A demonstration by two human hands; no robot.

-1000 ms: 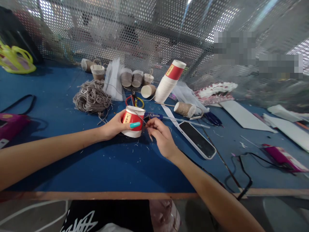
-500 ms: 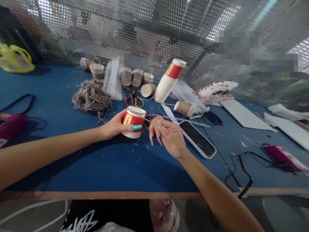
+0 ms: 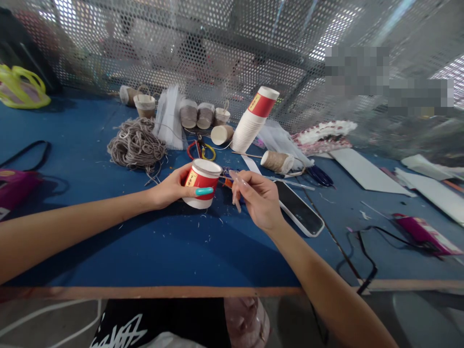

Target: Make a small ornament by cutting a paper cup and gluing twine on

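Note:
My left hand (image 3: 174, 186) is wrapped round a red and white paper cup (image 3: 202, 186), thumb across its front. The cup stands nearly upright, its rim toward the camera, with a grey band along the rim. Just right of the cup is my right hand (image 3: 259, 195), its fingers bent and pinched together near the rim. What they hold is too small to name; a thin strand may run from the rim to the fingertips. Behind the hands lie red and yellow scissors (image 3: 207, 152) and a tangled heap of grey cord (image 3: 137, 145).
A leaning stack of cups (image 3: 249, 130) stands at the back, beside small twine-wrapped cups (image 3: 188, 114). A phone (image 3: 300, 208) lies right of my right hand. Purple devices (image 3: 424, 233) with black cables and white boards (image 3: 368, 171) lie farther right. Perforated metal sheeting rises behind.
My right hand has moved a little to the right, away from the cup, and its fingers have drawn closer together. The cup has turned slightly in my left hand.

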